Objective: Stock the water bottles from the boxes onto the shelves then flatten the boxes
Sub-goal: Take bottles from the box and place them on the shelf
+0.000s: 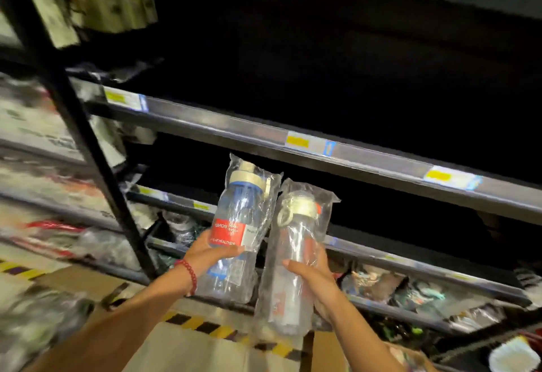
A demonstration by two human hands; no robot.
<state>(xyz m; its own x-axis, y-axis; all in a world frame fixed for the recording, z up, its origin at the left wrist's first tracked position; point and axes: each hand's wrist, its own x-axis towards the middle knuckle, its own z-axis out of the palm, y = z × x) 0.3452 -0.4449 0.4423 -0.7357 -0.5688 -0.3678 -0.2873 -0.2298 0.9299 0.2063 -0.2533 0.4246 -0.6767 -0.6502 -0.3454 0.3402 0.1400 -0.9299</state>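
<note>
Head view shows us, nearest to the camera, a cardboard box (187, 351) with striped yellow and black tape, low in the frame between our two forearms. We cannot see what is inside it from here.

Just above it, our left hand (209, 255) has its fingers curled round the lower half of a blue water bottle (240, 225) with a red label, still in its clear plastic bag. Our right hand (315, 276) grips the middle of a second, clear water bottle (293, 257), also bagged, with a cream lid. Both bottles stand with the long axis nearly upright, lids up and leaning a little away from us toward the rack. They are just beside each other, and the bags seem to touch near the top.

Behind the bottles is the middle shelf (381, 163), a grey edge with yellow price tags (297, 141), running from upper left down to the right. The space over it is dark and we cannot tell what stands there. The bottle lids are below this edge, so we judge that both hands must go up and forward to place them; the left bottle is higher and nearer to the opening. The lower shelf (410, 266) holds bagged goods, too blurred to name.

We judge the task is in the stocking part; the box is not yet flattened. The loose bags can catch on the shelf edge.
</note>
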